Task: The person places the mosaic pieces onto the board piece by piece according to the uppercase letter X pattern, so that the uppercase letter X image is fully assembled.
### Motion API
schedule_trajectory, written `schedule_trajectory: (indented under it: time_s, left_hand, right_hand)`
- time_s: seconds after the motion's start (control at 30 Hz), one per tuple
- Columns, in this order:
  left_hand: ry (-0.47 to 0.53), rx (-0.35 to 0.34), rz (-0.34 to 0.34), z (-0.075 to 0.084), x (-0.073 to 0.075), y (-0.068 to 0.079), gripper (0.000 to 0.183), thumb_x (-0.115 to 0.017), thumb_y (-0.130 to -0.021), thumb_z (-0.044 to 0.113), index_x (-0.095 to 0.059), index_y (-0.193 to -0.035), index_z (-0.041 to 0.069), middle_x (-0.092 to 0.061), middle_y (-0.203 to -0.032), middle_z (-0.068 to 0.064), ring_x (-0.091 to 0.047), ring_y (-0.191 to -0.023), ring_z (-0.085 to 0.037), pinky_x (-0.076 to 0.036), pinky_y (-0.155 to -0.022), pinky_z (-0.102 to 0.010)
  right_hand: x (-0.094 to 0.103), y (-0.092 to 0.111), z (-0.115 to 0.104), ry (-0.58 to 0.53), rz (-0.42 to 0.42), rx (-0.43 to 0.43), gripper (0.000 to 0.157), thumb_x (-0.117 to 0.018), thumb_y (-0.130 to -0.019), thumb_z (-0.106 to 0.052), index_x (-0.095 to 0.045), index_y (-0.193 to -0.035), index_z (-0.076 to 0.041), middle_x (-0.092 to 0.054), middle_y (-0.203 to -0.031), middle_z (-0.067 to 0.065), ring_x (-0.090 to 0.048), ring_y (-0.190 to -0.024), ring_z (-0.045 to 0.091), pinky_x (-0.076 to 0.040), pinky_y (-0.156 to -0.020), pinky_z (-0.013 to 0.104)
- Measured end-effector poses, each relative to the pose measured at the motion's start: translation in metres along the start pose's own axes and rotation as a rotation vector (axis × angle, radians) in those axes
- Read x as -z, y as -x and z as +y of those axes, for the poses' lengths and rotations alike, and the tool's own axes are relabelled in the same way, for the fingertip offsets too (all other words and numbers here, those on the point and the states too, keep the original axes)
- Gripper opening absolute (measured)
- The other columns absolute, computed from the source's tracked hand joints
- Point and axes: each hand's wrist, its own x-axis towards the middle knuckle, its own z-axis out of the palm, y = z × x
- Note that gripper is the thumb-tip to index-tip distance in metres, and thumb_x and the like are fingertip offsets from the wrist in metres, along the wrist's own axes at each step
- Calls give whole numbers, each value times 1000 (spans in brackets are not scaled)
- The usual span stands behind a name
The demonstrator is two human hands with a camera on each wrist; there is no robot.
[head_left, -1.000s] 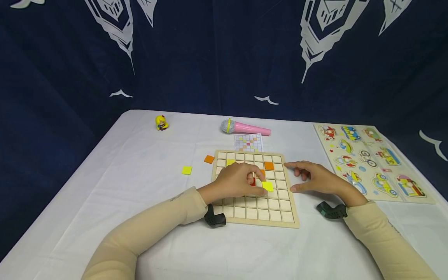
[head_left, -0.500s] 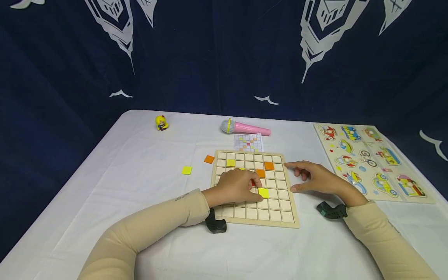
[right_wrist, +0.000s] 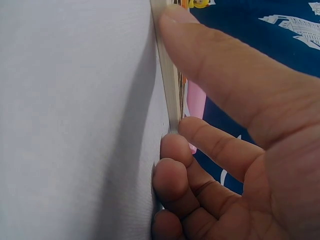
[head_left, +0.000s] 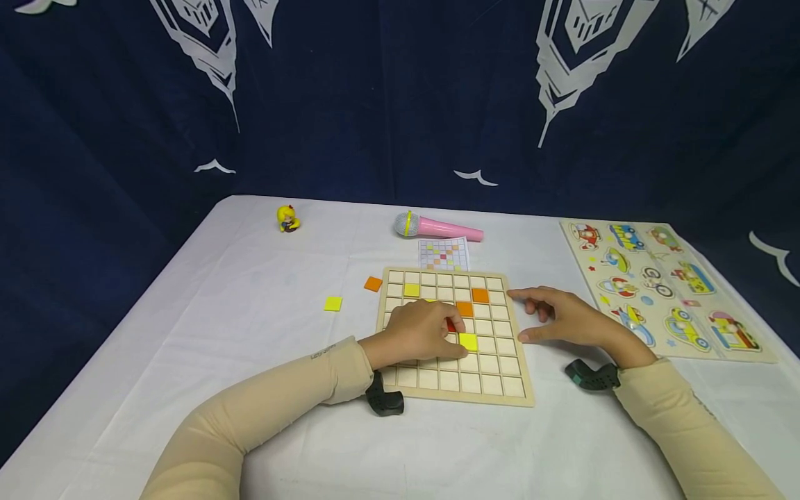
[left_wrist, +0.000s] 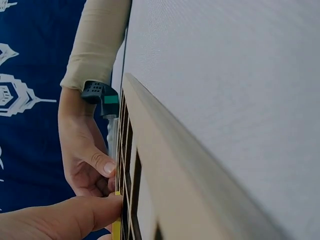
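My left hand (head_left: 425, 335) reaches over the wooden grid board (head_left: 528, 389) and pinches a yellow square tile (head_left: 469, 342) between thumb and forefinger. In the left wrist view that tile (left_wrist: 116, 230) stands edge-on at the thumb, right at the grid. Beside the board's right edge is my right hand (head_left: 556, 317), its thumb and forefinger touching the rim. The right wrist view shows the thumb on the board's side (right_wrist: 169, 85), with the other fingers loosely bent. On the grid lie two orange tiles (head_left: 480, 296), a yellow tile (head_left: 412, 289) and a red tile (head_left: 451, 325), partly covered by the left hand.
Left of the board lie a loose orange tile (head_left: 373, 283) and a loose yellow tile (head_left: 333, 303). Behind it are a printed pattern card (head_left: 444, 255) and a pink toy microphone (head_left: 446, 229). A small yellow-haired figurine (head_left: 288, 219) stands back left; a picture puzzle board (head_left: 656, 305) lies right.
My left hand has moved slightly down and toward me, bringing the yellow tile from above the grid down to a square. The right hand has stayed at the board's edge.
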Motion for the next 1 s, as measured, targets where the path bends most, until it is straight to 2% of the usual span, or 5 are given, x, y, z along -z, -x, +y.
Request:
schedule_trajectory:
  time_s: [0.27,0.6,0.8,0.93,1.0]
  left_hand:
    - [18,5,-20,1,2,4,33,-91,-85,39,-78,-111,26,-60,-73,10,-56,-68,-11,-45,-65,-33]
    - [77,-32,-37,1,21,19,29,-88,-88,36,-78,-114,26,-58,-68,10,-57,-71,-11,-44,-63,-31]
    - [131,-144,-81,-14,38,28,25,-85,-93,30,-79,-115,19,-49,-66,11,-47,-59,-6,-35,-58,-24]
    - [226,-240,-129,-34,49,31,27,-84,-95,23,-78,-119,12,-44,-66,9,-42,-60,-5,-33,-61,-23]
    - [265,-266,-160,-44,54,34,28,-84,-95,21,-78,-120,10,-43,-66,9,-41,-62,-5,-34,-65,-23]
  right_hand:
    - [0,0,0,9,-1,-5,75,-93,-86,-15,-57,-147,10,-55,-103,5,-49,-86,15,-42,-74,28]
    - [0,0,0,10,-5,0,75,-93,-86,-14,-57,-148,10,-55,-103,5,-49,-85,15,-42,-74,28]
    - [0,0,-1,12,-7,-3,76,-93,-87,-15,-56,-148,10,-55,-103,6,-49,-86,15,-42,-74,28]
    - [0,0,-1,10,-9,-4,76,-92,-87,-15,-56,-149,10,-55,-103,6,-48,-86,15,-41,-74,28]
    - [0,0,-1,11,-9,-4,76,-92,-87,-15,-56,-149,10,-54,-103,6,-48,-86,15,-41,-74,28]
